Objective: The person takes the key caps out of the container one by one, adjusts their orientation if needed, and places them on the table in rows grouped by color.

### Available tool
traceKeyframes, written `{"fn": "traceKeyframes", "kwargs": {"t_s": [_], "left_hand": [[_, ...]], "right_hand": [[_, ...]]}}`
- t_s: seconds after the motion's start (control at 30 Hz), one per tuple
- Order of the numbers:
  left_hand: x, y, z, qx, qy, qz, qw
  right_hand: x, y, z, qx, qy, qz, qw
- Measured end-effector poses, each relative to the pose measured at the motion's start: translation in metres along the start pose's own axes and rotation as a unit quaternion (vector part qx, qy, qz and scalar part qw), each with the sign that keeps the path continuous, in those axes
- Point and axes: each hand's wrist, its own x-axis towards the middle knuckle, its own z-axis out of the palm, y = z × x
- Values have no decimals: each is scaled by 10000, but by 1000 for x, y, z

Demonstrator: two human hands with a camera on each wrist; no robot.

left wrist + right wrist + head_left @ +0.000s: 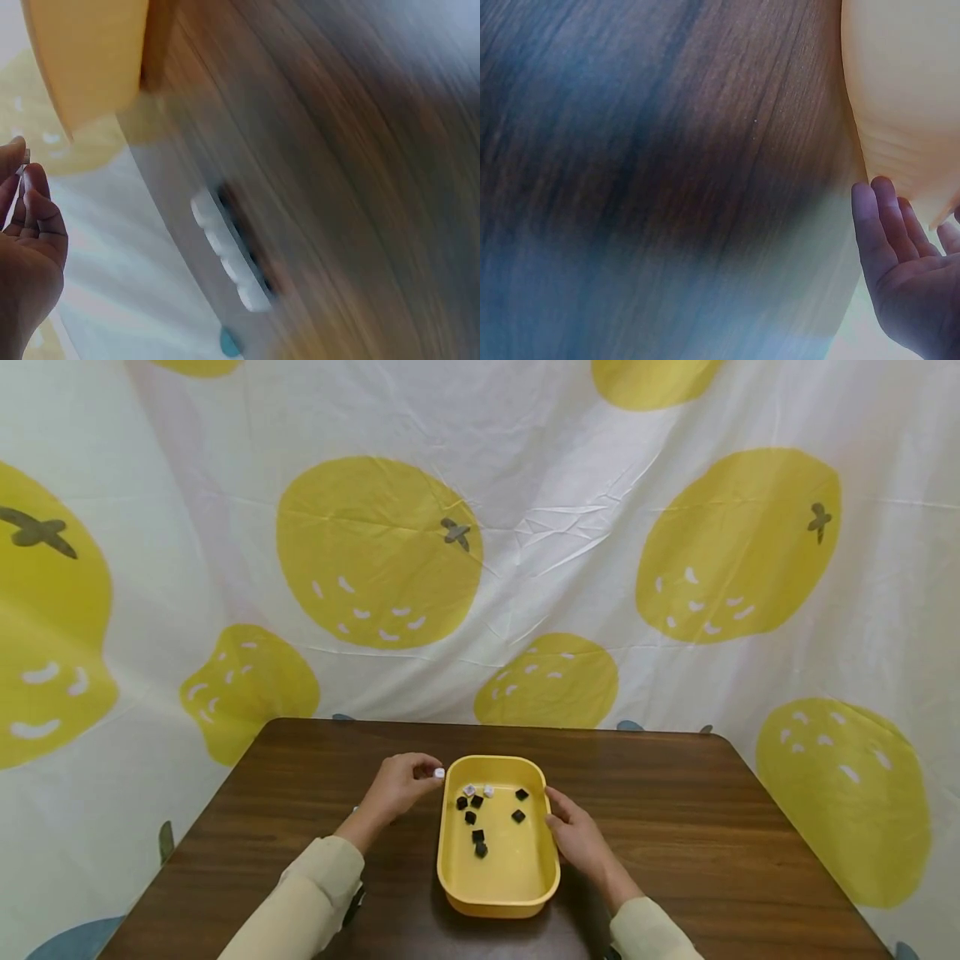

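My left hand (pixel 399 787) is at the left rim of a yellow tray (pixel 498 906), pinching a small white cube-like piece (pixel 438 773) between thumb and fingertips. In the left wrist view the same piece (pixel 27 156) is mostly covered by the fingers. My right hand (pixel 579 837) holds the tray's right side, thumb over the rim and fingers along the outer wall. Inside the tray lie several small black pieces (pixel 477 836), mostly toward the left, and two white pieces (pixel 488 791) near the far end.
A row of joined white rounded blocks with a dark side (pixel 232 255) stands on the table left of the tray; in the head view the left arm mostly hides it. The brown wooden table (pixel 675 802) ends at a lemon-printed cloth (pixel 555 568) behind.
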Motion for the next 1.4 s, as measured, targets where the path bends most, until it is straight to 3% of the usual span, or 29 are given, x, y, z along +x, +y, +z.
{"fn": "traceKeyframes", "kwargs": {"t_s": [0.33,0.63,1.23,1.4], "left_hand": [[-7,-32,-41,507,121,-138,9985],[-17,-57,-66,550,-30,-500,9972],[-43,-97,-93,761,-295,-1093,9906],[-46,-102,-96,872,-350,-880,9917]], "right_hand": [[1,0,-1,-56,0,-10,10000],[3,-4,-2,-140,113,-67,9998],[3,-2,-2,138,57,-3,9999],[2,-3,-3,102,82,7,9999]]}}
